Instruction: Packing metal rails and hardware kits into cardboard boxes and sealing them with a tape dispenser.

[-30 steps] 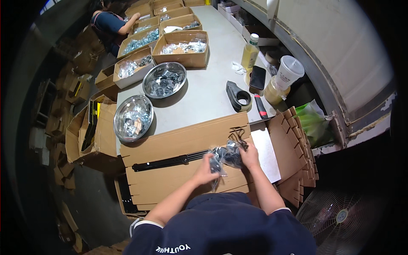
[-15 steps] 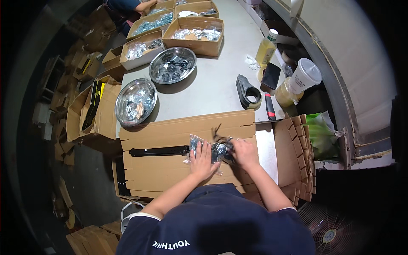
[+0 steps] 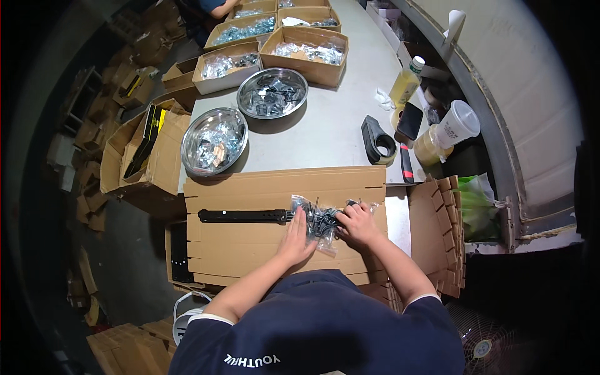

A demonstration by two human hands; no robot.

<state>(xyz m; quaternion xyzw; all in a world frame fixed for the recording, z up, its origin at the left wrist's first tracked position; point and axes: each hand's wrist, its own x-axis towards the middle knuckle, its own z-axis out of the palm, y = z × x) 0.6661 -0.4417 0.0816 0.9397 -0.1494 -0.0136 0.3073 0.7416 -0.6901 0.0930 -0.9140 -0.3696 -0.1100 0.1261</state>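
Observation:
A long black slotted bar (image 3: 244, 217) lies across a flattened cardboard box (image 3: 250, 253). Around the bar's right end is a clear plastic bag (image 3: 326, 245) of small parts. Tangled black cord (image 3: 322, 220) lies in loops over the bag, between my hands. My left hand (image 3: 296, 242) presses on the bag's left side with its fingers stretched out flat. On the other side, my right hand (image 3: 361, 225) is closed with bent fingers on the cord's right part. Its fingertips are partly hidden, as is whatever lies beneath the palm.
Two steel bowls (image 3: 244, 115) of small bagged parts stand beyond the cardboard. Behind them are several cartons (image 3: 337, 74) of bagged parts. At right are a tape dispenser (image 3: 377, 140), red-black cutter (image 3: 406, 165), phone (image 3: 410, 121), bottle (image 3: 406, 81) and lidded cup (image 3: 459, 122). Another person's arm (image 3: 224, 9) shows far off.
The black cord, bunched up by my right hand before, now lies spread in loops over the bag. My right hand has come down lower beside it. The whole view has shifted slightly.

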